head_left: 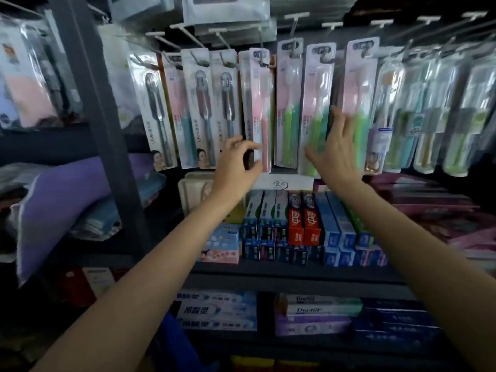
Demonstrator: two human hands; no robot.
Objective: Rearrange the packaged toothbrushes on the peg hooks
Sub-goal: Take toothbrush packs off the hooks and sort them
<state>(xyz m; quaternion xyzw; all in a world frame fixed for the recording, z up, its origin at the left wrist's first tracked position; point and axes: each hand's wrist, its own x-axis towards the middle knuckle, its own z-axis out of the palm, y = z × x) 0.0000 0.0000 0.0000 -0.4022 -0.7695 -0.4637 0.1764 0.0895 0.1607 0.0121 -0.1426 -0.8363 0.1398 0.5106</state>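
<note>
We observe a row of packaged toothbrushes hanging from white peg hooks (295, 16) above a shelf of toothpaste boxes (304, 224). We take the pink-handled toothbrush pack (256, 108) as our landmark; it hangs on its hook near the row's centre. The left hand (236, 162) is at the lower end of this pack, thumb and forefinger pinched on its bottom edge. The right hand (334, 154) is to the right of the landmark, fingers spread and flat, gripping nothing, in front of a green-handled toothbrush pack (316, 108); motion blur prevents us from confirming contact. Another green-handled pack (288, 114) hangs between the landmark and that one. Left of the landmark hang dark-handled packs (200, 108).
</note>
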